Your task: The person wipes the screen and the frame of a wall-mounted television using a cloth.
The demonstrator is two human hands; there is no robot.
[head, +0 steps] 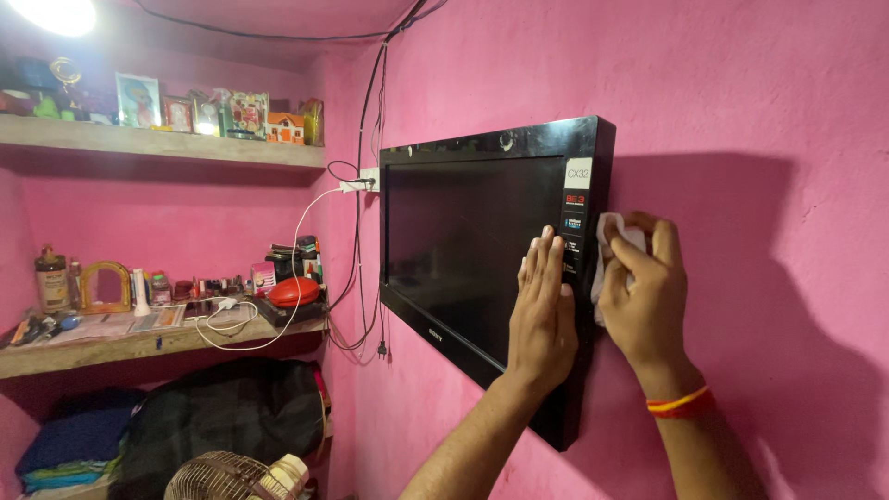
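Note:
A black flat-screen television hangs on the pink wall. My left hand lies flat against the right part of its screen, fingers together and pointing up. My right hand grips a white cloth and presses it against the television's right side edge. An orange and yellow thread band circles my right wrist.
Two wall shelves at the left carry picture frames, bottles, a red object and white cables. A wall socket with wires sits beside the television's upper left corner. Dark bags and a fan grille lie below the shelves.

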